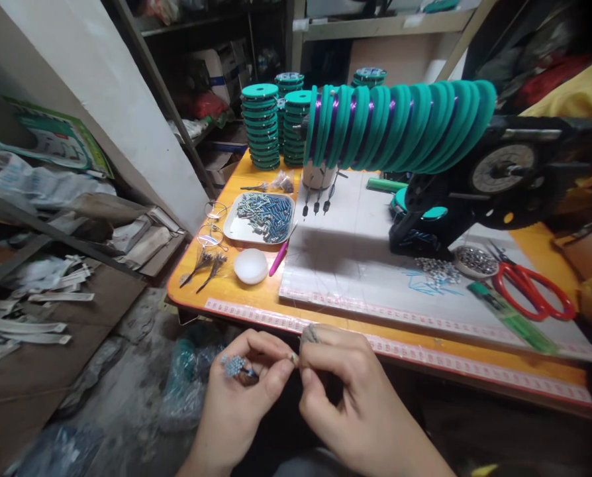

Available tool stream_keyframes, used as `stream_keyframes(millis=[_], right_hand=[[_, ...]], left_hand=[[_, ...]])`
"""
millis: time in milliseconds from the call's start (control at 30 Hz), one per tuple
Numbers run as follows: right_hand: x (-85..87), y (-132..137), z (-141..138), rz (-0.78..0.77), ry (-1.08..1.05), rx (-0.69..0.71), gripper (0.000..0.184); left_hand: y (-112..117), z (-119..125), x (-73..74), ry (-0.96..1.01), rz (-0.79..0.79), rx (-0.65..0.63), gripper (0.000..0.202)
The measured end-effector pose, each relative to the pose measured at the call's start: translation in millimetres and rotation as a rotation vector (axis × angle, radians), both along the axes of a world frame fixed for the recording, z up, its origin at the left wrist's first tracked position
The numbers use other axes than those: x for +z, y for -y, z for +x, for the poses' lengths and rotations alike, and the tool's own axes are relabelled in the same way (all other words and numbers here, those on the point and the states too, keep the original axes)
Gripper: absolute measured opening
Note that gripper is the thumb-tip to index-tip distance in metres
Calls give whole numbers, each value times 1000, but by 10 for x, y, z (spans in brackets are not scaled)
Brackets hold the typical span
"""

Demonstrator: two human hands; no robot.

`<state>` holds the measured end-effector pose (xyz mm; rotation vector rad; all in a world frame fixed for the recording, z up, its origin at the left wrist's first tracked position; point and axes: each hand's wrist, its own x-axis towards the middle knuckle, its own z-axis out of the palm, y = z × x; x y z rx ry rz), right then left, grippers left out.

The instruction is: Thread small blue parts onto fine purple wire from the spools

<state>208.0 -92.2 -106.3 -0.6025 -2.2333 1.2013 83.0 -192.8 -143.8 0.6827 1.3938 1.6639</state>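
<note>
My head camera looks forward and down, close over my hands, across the desk [236, 306] front edge.

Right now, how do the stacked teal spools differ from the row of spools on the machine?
The stacked spools lie flat in piles on the table; the row of spools stands on edge, raised above it. Purple shows between the row's rims; the stacks show none. Both are teal.

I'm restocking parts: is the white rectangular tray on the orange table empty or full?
Partly full: the white rectangular tray holds a heap of small blue and silver pieces; bare bottom shows at its left.
</note>
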Motion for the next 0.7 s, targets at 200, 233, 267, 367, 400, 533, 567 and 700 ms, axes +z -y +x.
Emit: stream_keyframes(millis=[200, 233, 267, 367, 400, 533, 567, 700], right_hand=[[-19, 21, 10, -12, -5, -1, 22], [-20, 21, 11, -14, -3, 0, 22], [-19, 20, 12, -17, -3, 0, 22], [-14, 19, 12, -19, -8, 0, 22], [-12, 19, 12, -18, -9, 3, 22], [-15, 16, 16, -12, 13, 9, 22], [-18, 13, 17, -3, 23, 9, 23], [-33, 3, 30, 97, 63, -7, 23]], left_hand=[[-1, -2, -7, 7, -5, 0, 8], [1, -3, -9, 5, -6, 0, 8], [3, -5, -11, 0, -8, 0, 8], [5, -4, -7, -42, -6, 7, 8], [5, -1, 1, -66, -3, 11, 8], [10, 18, 52, -283, 33, 53, 12], [16, 20, 60, -386, 53, 67, 14], [52, -1, 48, -846, 197, 87, 23]])
